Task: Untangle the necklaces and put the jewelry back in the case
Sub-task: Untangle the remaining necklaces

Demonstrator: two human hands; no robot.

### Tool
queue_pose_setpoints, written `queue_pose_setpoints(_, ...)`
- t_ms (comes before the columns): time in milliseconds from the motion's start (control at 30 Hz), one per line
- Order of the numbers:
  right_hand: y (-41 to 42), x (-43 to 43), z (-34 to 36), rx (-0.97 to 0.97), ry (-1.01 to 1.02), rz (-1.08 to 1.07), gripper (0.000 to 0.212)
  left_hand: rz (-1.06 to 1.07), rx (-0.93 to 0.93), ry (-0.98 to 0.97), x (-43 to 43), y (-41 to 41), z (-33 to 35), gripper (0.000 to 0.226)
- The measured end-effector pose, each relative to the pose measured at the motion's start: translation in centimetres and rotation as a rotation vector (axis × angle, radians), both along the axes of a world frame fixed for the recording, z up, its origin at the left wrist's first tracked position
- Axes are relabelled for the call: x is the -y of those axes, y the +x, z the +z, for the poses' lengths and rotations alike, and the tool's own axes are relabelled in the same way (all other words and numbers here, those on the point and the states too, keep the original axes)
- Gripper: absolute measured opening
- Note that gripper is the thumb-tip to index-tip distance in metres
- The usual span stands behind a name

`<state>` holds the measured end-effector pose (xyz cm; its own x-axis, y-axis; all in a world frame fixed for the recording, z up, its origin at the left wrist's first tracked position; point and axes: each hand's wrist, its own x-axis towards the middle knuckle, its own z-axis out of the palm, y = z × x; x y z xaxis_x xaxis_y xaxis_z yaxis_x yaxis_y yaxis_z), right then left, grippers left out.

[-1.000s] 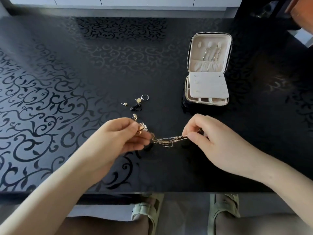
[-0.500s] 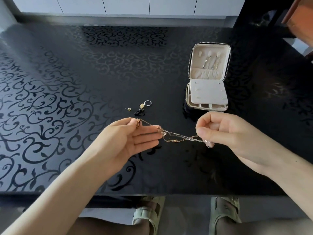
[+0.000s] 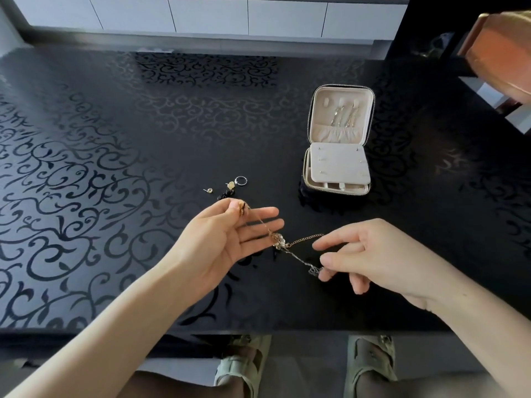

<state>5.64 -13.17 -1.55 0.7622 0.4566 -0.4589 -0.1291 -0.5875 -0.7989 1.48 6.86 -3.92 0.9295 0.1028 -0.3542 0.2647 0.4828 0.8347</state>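
Note:
Tangled gold and silver necklaces (image 3: 283, 242) hang in the air between my hands, knotted near the middle. My left hand (image 3: 227, 239) pinches one end between thumb and forefinger, its other fingers stretched out straight. My right hand (image 3: 365, 254) pinches the silver end at its lower fingertips, and a gold chain loops up toward its forefinger. The beige jewelry case (image 3: 339, 145) stands open on the table beyond my right hand, with chains hanging in its lid. A ring (image 3: 240, 180), a stud (image 3: 209, 190) and a gold-and-black earring (image 3: 229, 189) lie on the table beyond my left hand.
The black table (image 3: 115, 168) has a swirl pattern and its front edge runs just under my forearms. A brown chair (image 3: 500, 50) stands at the far right. My sandalled feet (image 3: 304, 366) show below the table edge.
My right hand has dropped lower and toward me, so the chains now slope down to the right. The knot has slid off my left fingertips. The view shifted slightly.

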Motion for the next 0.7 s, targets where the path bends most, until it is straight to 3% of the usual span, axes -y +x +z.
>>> queue_pose_setpoints(200, -0.1, 0.3, -0.2, 0.031, -0.043, -0.128, 0.021, -0.012, 0.014, 0.04, 0.4, 0.0, -0.1, 0.027)
queue_pose_setpoints(367, -0.9, 0.2, -0.4, 0.441, -0.216, -0.115, 0.011, -0.025, 0.028, 0.067, 0.9, 0.1, -0.1, 0.023)
queue_pose_setpoints(533, -1.2, -0.4, 0.0, 0.312, -0.186, -0.072, 0.008, -0.012, 0.043, 0.128, 1.1, 0.2, 0.0, 0.025)
queue_pose_setpoints(700, -0.2, 0.1, -1.3, 0.313, -0.253, -0.07, 0.012, -0.09, 0.109, 0.306, 0.6, -0.6, -0.3, 0.029)
